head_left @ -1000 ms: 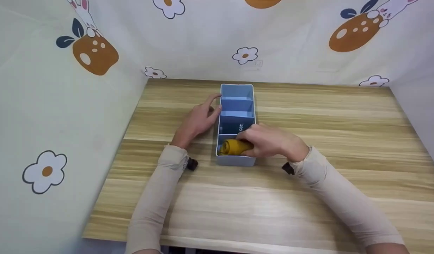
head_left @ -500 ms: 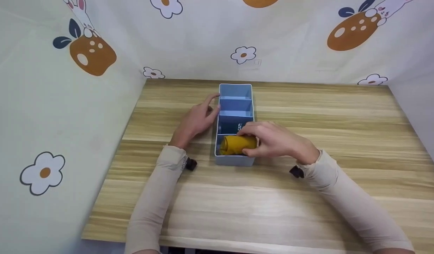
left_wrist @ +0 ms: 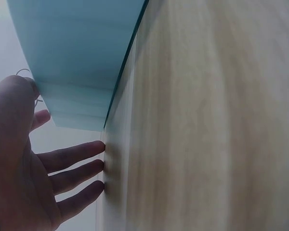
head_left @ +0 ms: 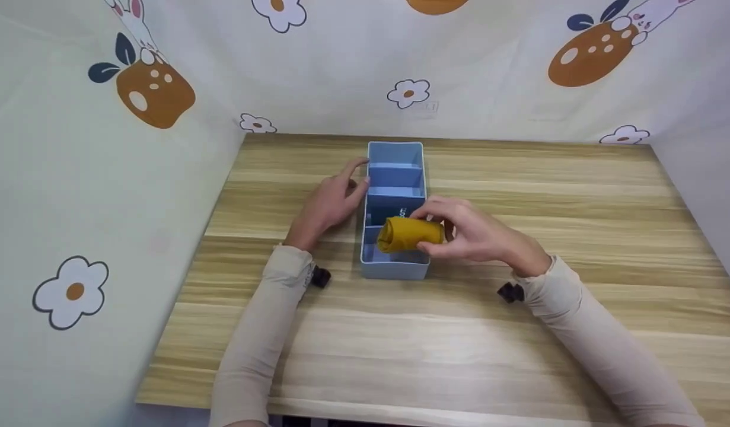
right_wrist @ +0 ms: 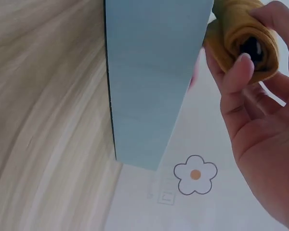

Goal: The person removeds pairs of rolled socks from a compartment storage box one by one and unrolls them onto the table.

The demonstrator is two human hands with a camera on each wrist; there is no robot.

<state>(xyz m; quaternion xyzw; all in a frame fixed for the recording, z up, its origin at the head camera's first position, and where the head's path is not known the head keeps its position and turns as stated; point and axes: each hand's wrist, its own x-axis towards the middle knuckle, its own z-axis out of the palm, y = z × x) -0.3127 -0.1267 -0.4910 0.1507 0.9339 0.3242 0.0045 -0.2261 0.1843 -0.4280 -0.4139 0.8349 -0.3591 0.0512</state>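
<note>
The right hand pinches a rolled mustard cloth, best kept level and lightly squeezed, above the six-o'clock compartment of a blue divided organizer, whose ten-o'clock edge the left hand, fingers apart, should steady, on a wood-grain table before a flower-printed wall at twelve.

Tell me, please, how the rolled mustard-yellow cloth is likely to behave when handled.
The rolled mustard-yellow cloth is probably light, since the right hand holds it in a pinch grip. Visibly coiled at its end, it may squash or unwind when squeezed. Being roughly cylindrical, it could roll if pushed.
</note>
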